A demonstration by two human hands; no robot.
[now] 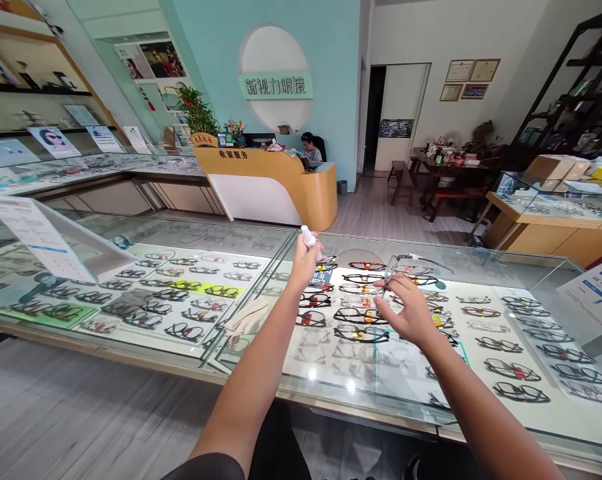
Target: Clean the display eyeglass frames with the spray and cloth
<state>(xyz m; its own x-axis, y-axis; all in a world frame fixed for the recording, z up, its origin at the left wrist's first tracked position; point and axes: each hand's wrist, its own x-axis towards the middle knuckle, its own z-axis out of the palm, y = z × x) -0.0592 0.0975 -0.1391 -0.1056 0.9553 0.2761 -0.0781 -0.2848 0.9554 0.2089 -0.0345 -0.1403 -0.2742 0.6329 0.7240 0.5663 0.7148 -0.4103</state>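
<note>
My left hand [305, 261] is wrapped round a small white spray bottle [308, 236], its nozzle end upward, held above the glass counter [291, 247]. To the right, my right hand [405, 305] pinches a pair of eyeglasses [395, 267] by the frame; one temple arm stretches out to the right. The glasses and the bottle are apart. Beneath both hands, rows of eyeglasses [361, 333] show in the counter. A beige cloth [248, 318] lies on the counter to the left of my left forearm.
A tilted white sign stand [45, 240] is on the counter at left, another sign [598, 300] at far right. Beyond stands a yellow reception desk [275, 179] with a seated person [311, 148] behind it. Wooden benches [403, 179] and cardboard boxes [551, 172] are at the back right.
</note>
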